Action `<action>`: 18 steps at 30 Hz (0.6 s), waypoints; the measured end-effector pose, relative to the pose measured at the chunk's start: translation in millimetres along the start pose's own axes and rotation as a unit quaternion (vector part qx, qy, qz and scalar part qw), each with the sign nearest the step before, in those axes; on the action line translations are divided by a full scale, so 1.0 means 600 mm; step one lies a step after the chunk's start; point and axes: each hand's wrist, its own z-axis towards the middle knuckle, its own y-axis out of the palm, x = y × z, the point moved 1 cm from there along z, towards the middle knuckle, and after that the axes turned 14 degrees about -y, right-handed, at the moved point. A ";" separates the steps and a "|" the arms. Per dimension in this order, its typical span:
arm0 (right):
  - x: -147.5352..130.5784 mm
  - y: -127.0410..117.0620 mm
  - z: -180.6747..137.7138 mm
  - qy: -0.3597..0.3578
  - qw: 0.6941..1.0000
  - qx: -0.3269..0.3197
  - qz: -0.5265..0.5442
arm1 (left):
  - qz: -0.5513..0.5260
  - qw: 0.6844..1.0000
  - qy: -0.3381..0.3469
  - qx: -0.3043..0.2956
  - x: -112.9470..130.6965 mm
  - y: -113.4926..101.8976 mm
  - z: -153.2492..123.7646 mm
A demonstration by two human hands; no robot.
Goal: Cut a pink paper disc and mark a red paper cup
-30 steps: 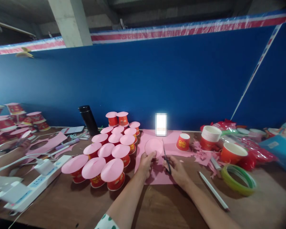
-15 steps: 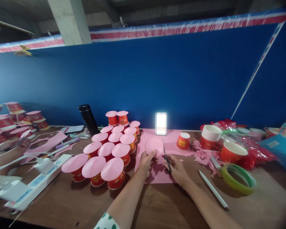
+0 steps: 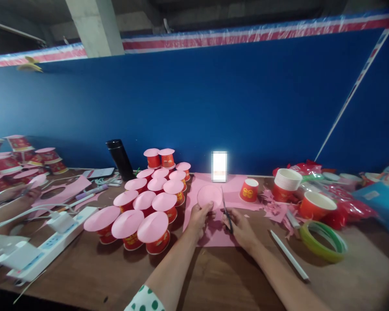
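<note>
My left hand point(image 3: 199, 218) pinches the lower edge of a round pink paper disc point(image 3: 209, 196) and holds it up over a pink paper sheet point(image 3: 214, 235) on the brown table. My right hand point(image 3: 241, 226) grips black scissors point(image 3: 226, 209), blades pointing up beside the disc's right edge. Left of my hands stand several red paper cups capped with pink discs point(image 3: 154, 226).
An open red cup point(image 3: 249, 190), a stack of white-rimmed cups point(image 3: 287, 183), pink scraps point(image 3: 274, 209), a white pen point(image 3: 288, 260) and a green tape ring point(image 3: 324, 242) lie to the right. A white power strip point(image 3: 52, 244) and black flask point(image 3: 119, 159) are left. Another person's arm point(image 3: 6, 207) rests far left.
Both hands hold the same pose with disc and scissors. The view has tilted slightly, so everything sits a little lower and left.
</note>
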 end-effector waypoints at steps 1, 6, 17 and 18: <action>-0.002 0.000 0.000 0.001 1.000 0.000 0.000 | 0.001 1.000 0.001 0.001 0.000 0.000 0.001; -0.011 0.002 0.001 0.020 0.999 0.013 0.021 | 0.007 1.000 -0.005 0.014 -0.001 -0.002 0.005; -0.003 -0.001 0.003 0.019 0.999 0.024 0.040 | 0.005 1.000 0.001 0.003 -0.004 -0.005 0.009; -0.001 -0.001 0.003 0.018 0.999 0.023 0.042 | 0.008 1.000 0.001 0.004 -0.004 -0.005 0.008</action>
